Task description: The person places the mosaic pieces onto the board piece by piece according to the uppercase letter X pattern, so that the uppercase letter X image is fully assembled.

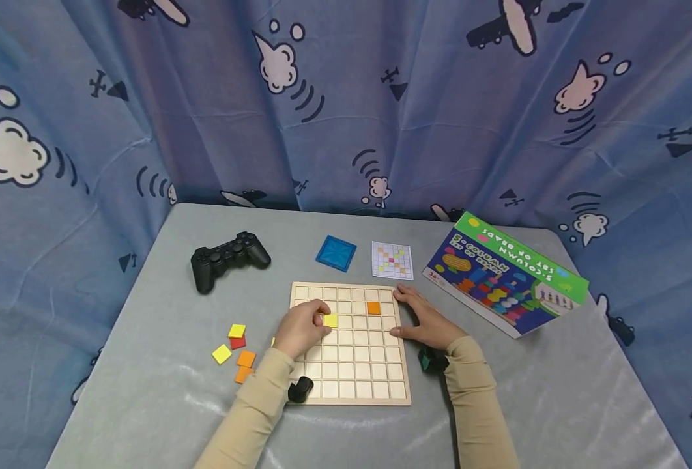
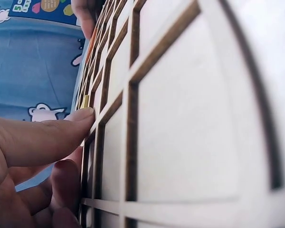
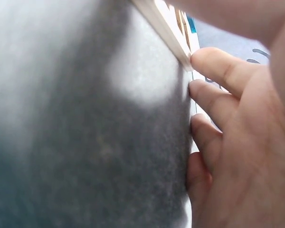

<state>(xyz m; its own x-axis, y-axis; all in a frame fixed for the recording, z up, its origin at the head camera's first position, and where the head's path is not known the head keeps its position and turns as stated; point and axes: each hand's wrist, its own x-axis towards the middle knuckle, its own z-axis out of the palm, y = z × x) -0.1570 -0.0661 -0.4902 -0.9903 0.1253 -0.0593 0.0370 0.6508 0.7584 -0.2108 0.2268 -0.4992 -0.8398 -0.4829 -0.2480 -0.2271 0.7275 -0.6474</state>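
A wooden grid board point(image 1: 354, 389) lies flat on the table. Over its upper left cells, my left hand point(image 1: 300, 330) pinches a yellow square tile point(image 1: 331, 320) between thumb and fingers. The left wrist view shows the thumb point(image 2: 47, 140) against the edge of that tile point(image 2: 86, 101), close to the grid bars. At the board's right edge rests my right hand point(image 1: 431, 320), its fingers spread and touching the frame. The right wrist view has a fingertip point(image 3: 204, 58) at the board's corner. An orange tile point(image 1: 373, 308) sits in a cell near the top right.
Left of the board lie loose tiles: yellow point(image 1: 221, 354), red point(image 1: 238, 342) and orange point(image 1: 246, 358). Behind stand a black game controller point(image 1: 229, 257), a blue tray point(image 1: 337, 253) and a pattern card point(image 1: 391, 260). A colourful box point(image 1: 504, 273) is at the right.
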